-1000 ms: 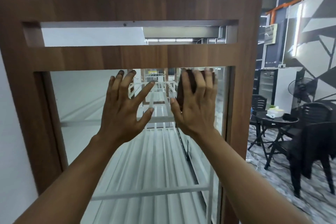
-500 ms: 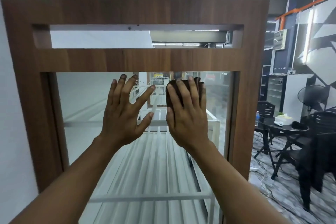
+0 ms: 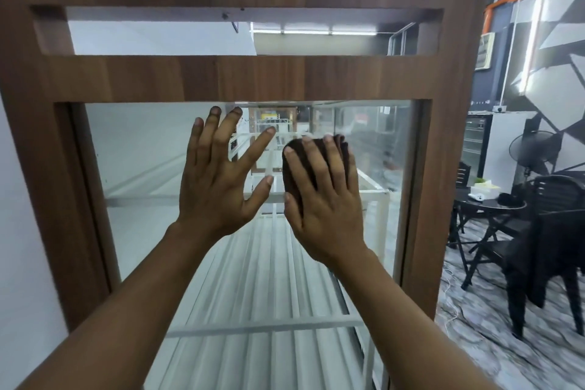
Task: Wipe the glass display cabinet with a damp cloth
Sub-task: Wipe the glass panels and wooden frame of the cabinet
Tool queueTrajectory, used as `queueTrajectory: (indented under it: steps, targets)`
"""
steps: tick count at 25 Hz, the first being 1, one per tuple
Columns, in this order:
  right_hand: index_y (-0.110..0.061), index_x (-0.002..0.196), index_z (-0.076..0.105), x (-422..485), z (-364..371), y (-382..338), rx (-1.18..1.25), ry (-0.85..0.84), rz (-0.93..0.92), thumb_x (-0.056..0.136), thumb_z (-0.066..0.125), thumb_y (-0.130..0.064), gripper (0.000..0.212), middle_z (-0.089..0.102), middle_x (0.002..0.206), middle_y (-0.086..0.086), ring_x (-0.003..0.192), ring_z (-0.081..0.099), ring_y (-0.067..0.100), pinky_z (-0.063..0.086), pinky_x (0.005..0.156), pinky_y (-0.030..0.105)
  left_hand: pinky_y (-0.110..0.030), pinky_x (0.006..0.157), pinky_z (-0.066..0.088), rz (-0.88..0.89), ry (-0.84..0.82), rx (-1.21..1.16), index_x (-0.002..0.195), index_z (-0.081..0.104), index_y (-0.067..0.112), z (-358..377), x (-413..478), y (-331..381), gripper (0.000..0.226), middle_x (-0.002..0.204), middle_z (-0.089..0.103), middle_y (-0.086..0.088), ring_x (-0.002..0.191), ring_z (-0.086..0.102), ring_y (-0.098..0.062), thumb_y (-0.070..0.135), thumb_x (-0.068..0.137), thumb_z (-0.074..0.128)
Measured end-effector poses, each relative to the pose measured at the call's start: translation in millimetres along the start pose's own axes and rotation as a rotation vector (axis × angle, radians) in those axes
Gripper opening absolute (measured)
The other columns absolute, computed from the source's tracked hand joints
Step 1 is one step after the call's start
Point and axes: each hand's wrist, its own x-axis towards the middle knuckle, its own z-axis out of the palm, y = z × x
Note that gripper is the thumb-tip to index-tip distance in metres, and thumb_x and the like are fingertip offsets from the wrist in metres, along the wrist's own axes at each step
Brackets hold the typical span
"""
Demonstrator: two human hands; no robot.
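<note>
The right hand point(image 3: 323, 209) lies flat with straight fingers over the dark brown cloth point(image 3: 296, 152), pressing it to the glass pane point(image 3: 142, 152) of the wooden display cabinet point(image 3: 240, 76). Since a second ago, hand and cloth have slid left from the pane's right edge and a little down from its top edge, and they are now just beside the thumb of the left hand point(image 3: 218, 187). The left hand stays where it was, fingers spread wide and flat against the upper glass, holding nothing.
</note>
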Motion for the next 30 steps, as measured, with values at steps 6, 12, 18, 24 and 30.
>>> queueTrajectory:
  steps: [6, 12, 18, 24, 30]
  targets:
    - [-0.014, 0.153, 0.032, -1.0, -13.8, 38.4, -0.074, 0.087, 0.334, 0.1, 0.041, -0.035, 0.058, 0.024, 0.16, 0.009, 0.15, 0.022, 0.039, 0.021, 0.123, 0.059, -0.057, 0.125, 0.015, 0.001, 0.007, -0.023, 0.151, 0.044, 0.025, -3.2, 2.8, 3.3, 0.059, 0.155, 0.036, -0.024, 0.149, 0.024, -0.041, 0.05, 0.097, 0.043]
    - [-0.015, 0.155, 0.034, -13.8, -8.2, 19.0, -0.081, -0.059, -0.071, 0.1, 0.046, -0.034, 0.06, 0.025, 0.161, 0.01, 0.152, 0.02, 0.036, 0.013, 0.127, 0.055, -0.054, 0.126, 0.013, -0.049, -0.007, -0.065, 0.151, 0.046, 0.016, -2.7, -25.0, 14.2, 0.063, 0.157, 0.029, -0.017, 0.15, 0.024, -0.038, 0.045, 0.095, 0.051]
    - [-0.01, 0.152, 0.031, 46.7, -4.1, 5.5, -0.009, 0.115, 0.267, 0.097, 0.048, -0.028, 0.06, 0.022, 0.157, 0.009, 0.149, 0.02, 0.038, 0.019, 0.125, 0.058, -0.054, 0.126, 0.014, -0.059, 0.012, -0.077, 0.151, 0.042, 0.011, -1.6, -25.1, 16.4, 0.065, 0.155, 0.031, -0.018, 0.15, 0.025, -0.039, 0.045, 0.096, 0.048]
    - [-0.013, 0.154, 0.035, -37.9, -7.8, 27.3, -0.059, -0.034, 0.077, 0.103, 0.04, -0.032, 0.054, 0.025, 0.159, 0.009, 0.151, 0.025, 0.038, 0.017, 0.126, 0.055, -0.051, 0.127, 0.008, -0.029, -0.028, -0.106, 0.151, 0.041, 0.008, -4.3, -31.2, 9.9, 0.074, 0.156, 0.029, -0.017, 0.15, 0.023, -0.039, 0.032, 0.082, 0.057]
    - [-0.011, 0.153, 0.035, -23.1, 12.5, -15.8, 0.025, 0.029, 0.006, 0.102, 0.043, -0.028, 0.054, 0.026, 0.159, 0.011, 0.151, 0.023, 0.038, 0.015, 0.127, 0.055, -0.054, 0.126, 0.011, -0.036, -0.006, -0.109, 0.151, 0.043, 0.008, -2.6, -37.2, 18.3, 0.068, 0.155, 0.027, -0.016, 0.15, 0.021, -0.039, 0.036, 0.089, 0.051]
